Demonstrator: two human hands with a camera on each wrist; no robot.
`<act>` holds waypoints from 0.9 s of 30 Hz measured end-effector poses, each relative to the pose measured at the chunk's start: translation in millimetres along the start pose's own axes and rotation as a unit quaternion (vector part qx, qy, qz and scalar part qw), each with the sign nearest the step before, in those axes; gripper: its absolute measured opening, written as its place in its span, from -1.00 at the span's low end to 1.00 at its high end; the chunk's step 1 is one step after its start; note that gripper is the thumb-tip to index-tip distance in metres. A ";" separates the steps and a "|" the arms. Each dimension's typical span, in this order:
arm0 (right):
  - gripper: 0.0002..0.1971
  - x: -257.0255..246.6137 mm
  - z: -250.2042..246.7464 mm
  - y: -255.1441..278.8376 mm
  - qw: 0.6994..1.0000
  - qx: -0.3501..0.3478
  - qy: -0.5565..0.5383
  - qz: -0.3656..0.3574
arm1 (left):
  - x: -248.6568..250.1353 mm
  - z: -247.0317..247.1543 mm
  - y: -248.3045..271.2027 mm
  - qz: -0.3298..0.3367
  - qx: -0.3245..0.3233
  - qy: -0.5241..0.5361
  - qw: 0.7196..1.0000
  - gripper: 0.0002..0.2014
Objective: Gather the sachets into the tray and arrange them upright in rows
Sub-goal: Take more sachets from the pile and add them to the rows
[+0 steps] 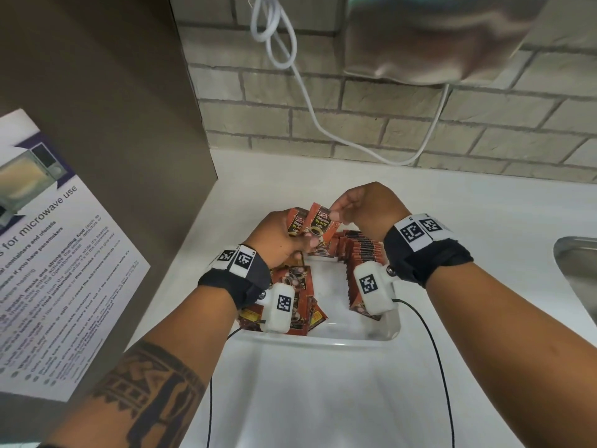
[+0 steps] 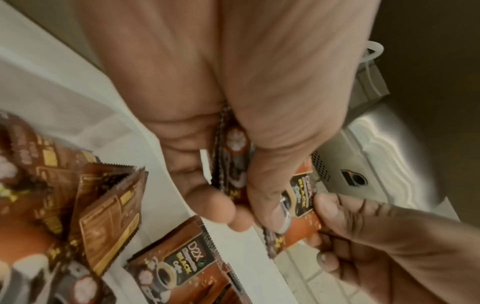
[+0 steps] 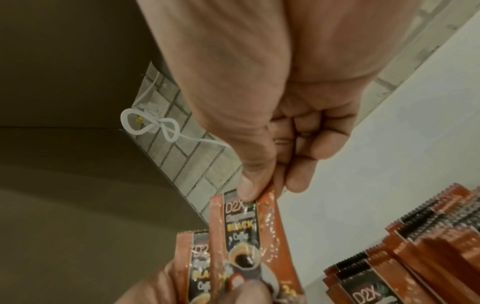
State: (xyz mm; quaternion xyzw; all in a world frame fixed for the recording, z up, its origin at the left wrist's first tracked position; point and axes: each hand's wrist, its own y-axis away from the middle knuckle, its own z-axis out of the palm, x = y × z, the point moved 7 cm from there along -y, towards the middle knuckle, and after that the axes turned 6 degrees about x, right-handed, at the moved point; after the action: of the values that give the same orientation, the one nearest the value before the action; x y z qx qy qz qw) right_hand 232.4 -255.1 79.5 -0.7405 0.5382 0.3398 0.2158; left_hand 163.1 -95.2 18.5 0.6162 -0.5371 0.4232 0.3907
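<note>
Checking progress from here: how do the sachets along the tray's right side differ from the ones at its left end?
The right-side sachets stand upright on edge, packed face to face in one neat row; the left-end sachets lie flat and overlapping in a loose heap. The row shows mostly top edges; the heap shows printed faces. Both sit inside the white tray and look like the same orange-brown coffee sachets.

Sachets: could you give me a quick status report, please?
Left hand grips several sachets; right hand pinches the front one's top. One upright row in tray, loose pile remaining. Nothing obstructing.
</note>
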 end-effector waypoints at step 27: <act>-0.72 30.2 64.2 -37.8 0.919 -0.031 0.394 -0.016 | -45.4 70.2 -17.6 -0.205 -0.229 -0.345 0.887 -0.73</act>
State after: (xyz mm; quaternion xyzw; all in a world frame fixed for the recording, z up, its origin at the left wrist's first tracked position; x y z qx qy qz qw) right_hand 256.4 -218.4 12.1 -0.8292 0.5571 0.0338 -0.0313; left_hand 184.8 -143.8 -48.3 0.7131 -0.5819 -0.0397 0.3891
